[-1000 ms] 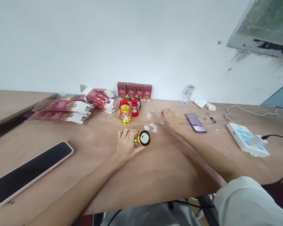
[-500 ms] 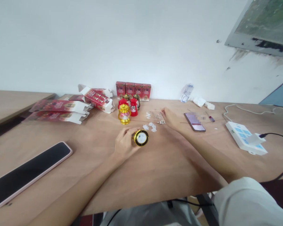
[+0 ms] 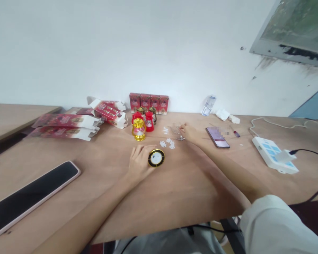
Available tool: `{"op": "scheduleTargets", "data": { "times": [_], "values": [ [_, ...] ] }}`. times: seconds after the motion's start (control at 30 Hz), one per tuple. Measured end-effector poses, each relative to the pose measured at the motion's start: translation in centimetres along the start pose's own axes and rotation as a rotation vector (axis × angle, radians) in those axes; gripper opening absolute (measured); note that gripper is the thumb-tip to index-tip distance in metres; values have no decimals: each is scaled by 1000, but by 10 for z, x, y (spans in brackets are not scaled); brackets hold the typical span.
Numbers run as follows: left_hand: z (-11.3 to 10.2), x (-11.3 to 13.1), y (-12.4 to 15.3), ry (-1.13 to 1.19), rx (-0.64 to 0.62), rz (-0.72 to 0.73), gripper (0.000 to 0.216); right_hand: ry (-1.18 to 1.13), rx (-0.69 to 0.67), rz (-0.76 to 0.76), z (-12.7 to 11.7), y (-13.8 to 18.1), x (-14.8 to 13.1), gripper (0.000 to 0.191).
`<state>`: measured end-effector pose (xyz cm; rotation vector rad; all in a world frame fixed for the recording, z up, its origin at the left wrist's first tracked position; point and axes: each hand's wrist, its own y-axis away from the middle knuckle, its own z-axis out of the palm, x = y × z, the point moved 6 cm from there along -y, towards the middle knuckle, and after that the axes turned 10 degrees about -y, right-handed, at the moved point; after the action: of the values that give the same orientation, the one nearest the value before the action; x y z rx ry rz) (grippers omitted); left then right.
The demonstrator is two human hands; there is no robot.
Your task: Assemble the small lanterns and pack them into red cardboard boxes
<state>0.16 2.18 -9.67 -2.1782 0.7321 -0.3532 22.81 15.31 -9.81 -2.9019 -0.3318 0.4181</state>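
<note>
My left hand is closed around a small lantern, tipped so its round base, black with a gold rim and a white centre, faces me. Farther off, my right hand reaches down with fingers drawn together at a scatter of tiny clear and silvery parts; whether something is pinched there is too small to make out. Small white plastic pieces lie between the two hands. Behind my left hand stand a gold lantern, red lanterns and bronze-coloured ones.
Red boxes stand against the wall. Unfolded cartons lie at the left, beyond a large dark phone. To the right are another phone, a small screwdriver, crumpled tissue and a white power strip.
The lantern in my left hand has tilted slightly, its base turning more toward me. My right hand has shifted a little over the tiny parts, fingers curling in.
</note>
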Motion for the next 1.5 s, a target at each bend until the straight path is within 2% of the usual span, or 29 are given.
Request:
{"op": "scheduleTargets", "data": {
  "times": [0.2, 0.3, 0.6, 0.97, 1.27, 1.4, 1.5],
  "values": [
    [-2, 0, -1, -7, 16, 11, 33, 115, -145, -249, 24, -25, -44, 28],
    [-2, 0, -1, -13, 11, -2, 33, 203, -199, -314, 35, -32, -56, 31],
    [1, 0, 1, -25, 26, 20, 33, 398, -301, -394, 46, -43, -68, 28],
    [0, 0, 0, -33, 16, 30, 33, 447, -330, -413, 45, -50, -83, 27],
    [-3, 2, -1, -39, 32, 28, 31, 323, -271, -354, 42, -50, -95, 23],
    [-2, 1, -1, -51, 34, 34, 33, 199, -183, -324, 33, -40, -95, 18],
    [0, -2, -1, -70, 27, -2, 33, 35, -63, -305, 22, -19, -98, 25]
  ]
}}
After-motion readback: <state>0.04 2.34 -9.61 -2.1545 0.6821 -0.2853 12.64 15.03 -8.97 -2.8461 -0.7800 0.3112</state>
